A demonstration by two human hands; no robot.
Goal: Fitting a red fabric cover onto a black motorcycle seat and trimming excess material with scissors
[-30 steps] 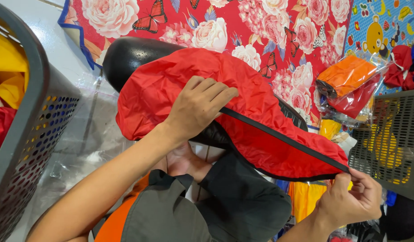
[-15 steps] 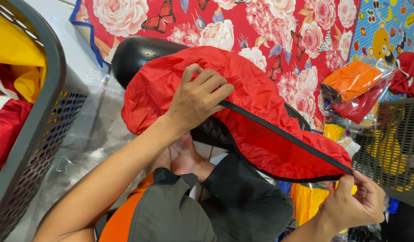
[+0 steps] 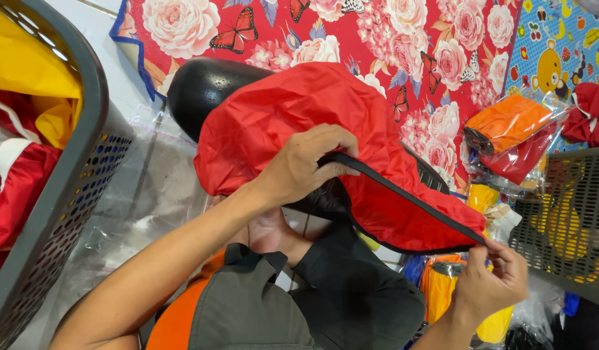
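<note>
Here the left hand (image 3: 309, 165) sits near the middle of the view, palm down on a red fabric cover (image 3: 293, 123) with black edging, its fingers curled over and pinching the black trim (image 3: 403, 191) at about three o'clock from the knuckles; the grip is closed on the cloth; the cover is stretched over a glossy black rounded form (image 3: 202, 87), which shows bare at ten o'clock from the hand; the right hand (image 3: 490, 282) is down at four o'clock, fingertips pressed together on the far corner of the same cover, holding the edge taut, so the red cloth runs slanting between the two hands; below the cover, at six o'clock, lies a dark grey and orange garment (image 3: 260, 311) across the person's lap, with part of a foot (image 3: 270, 230) just above it, under the left wrist; at nine o'clock stands a dark grey perforated basket (image 3: 72, 188) holding yellow and red cloth (image 3: 27, 78); a second grey mesh basket (image 3: 565, 220) stands at three o'clock, yellow fabric showing through its wall; at two o'clock, clear plastic bags with orange and red folded pieces (image 3: 513, 133) lie on a red floral mat with butterflies (image 3: 409, 39); clear plastic sheeting (image 3: 137, 194) covers the floor between the left basket and the black form.
</note>
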